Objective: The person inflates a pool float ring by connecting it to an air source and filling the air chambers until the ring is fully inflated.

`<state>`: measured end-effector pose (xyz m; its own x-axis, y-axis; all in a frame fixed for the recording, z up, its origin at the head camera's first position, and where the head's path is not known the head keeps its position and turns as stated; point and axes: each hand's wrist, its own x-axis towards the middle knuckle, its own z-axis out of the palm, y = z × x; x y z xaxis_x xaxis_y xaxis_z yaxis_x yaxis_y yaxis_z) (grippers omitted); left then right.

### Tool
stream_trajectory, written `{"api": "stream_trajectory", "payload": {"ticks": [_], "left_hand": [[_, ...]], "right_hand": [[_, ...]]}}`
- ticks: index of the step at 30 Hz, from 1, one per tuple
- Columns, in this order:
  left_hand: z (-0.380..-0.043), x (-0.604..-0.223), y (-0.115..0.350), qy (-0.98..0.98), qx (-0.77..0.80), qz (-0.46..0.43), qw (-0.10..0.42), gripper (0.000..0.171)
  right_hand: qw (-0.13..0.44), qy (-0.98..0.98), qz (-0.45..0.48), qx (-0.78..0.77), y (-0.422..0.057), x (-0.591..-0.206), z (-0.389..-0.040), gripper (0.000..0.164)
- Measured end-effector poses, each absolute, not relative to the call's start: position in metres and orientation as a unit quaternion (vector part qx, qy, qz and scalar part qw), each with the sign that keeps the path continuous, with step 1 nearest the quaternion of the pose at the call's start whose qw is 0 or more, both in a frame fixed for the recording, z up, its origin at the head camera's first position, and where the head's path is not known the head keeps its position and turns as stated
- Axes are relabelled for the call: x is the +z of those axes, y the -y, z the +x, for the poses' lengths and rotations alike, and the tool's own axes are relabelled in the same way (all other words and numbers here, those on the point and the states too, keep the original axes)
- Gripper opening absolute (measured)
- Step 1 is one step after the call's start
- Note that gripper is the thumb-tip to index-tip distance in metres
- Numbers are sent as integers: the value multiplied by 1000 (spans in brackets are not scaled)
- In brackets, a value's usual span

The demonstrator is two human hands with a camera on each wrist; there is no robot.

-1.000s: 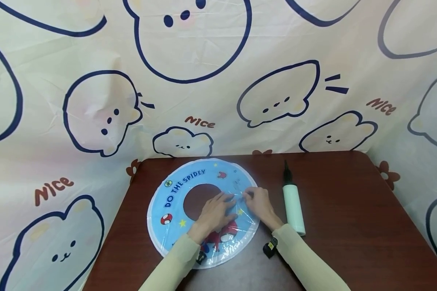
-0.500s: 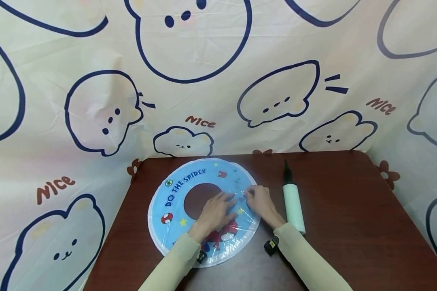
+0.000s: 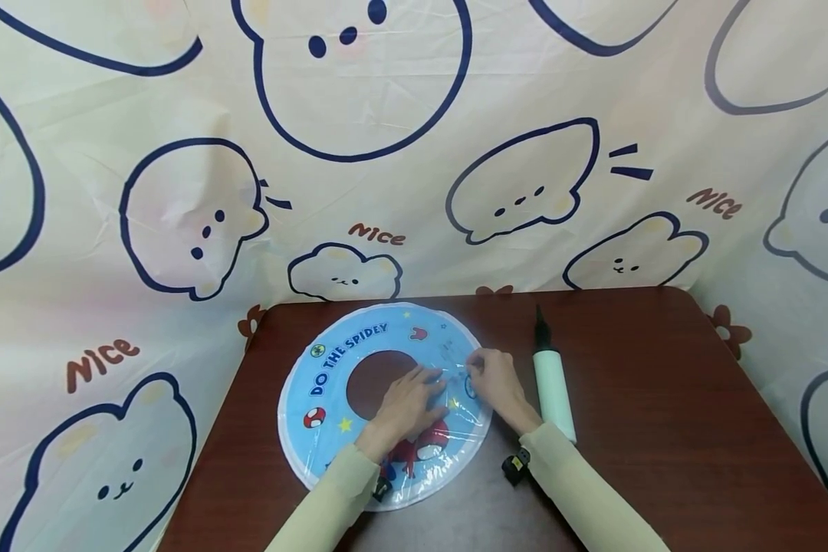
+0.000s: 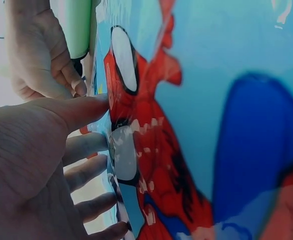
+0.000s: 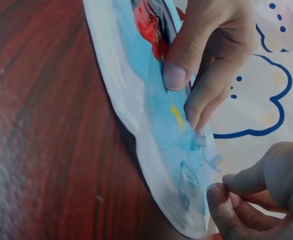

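A round blue swim ring point(image 3: 317, 418) with a clear rim, "DO THE SPIDEY" lettering and a red cartoon figure lies on the table. My left hand point(image 3: 407, 402) rests across its right side, fingers fairly straight and touching the plastic. At the ring's right edge is my right hand point(image 3: 494, 383), its fingers curled. In the right wrist view, a clear valve point(image 5: 199, 141) stands up from the ring by the left fingertips, its small cap point(image 5: 216, 161) hanging off on a strap. The right thumb and forefinger come together just beside that cap, with nothing visible between them.
A mint-green hand pump point(image 3: 553, 395) with a black nozzle point(image 3: 542, 331) lies right of the ring, close to the right forearm. The dark brown table point(image 3: 676, 429) extends further right. A printed cloth point(image 3: 414, 184) hangs behind it.
My right hand has shifted slightly up and away from the ring's surface, and a blue print under its fingers now shows. My left hand keeps its place on the ring.
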<state>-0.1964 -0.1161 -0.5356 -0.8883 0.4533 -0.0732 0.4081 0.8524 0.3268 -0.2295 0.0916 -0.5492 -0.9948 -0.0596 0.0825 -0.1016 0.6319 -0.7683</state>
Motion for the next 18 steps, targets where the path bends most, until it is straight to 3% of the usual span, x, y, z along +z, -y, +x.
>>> {"api": "stream_trajectory", "payload": {"ticks": [18], "left_hand": [[-199, -539, 114, -958, 184, 214, 56, 59]], "right_hand": [[62, 912, 61, 400, -106, -524, -224, 20]]}}
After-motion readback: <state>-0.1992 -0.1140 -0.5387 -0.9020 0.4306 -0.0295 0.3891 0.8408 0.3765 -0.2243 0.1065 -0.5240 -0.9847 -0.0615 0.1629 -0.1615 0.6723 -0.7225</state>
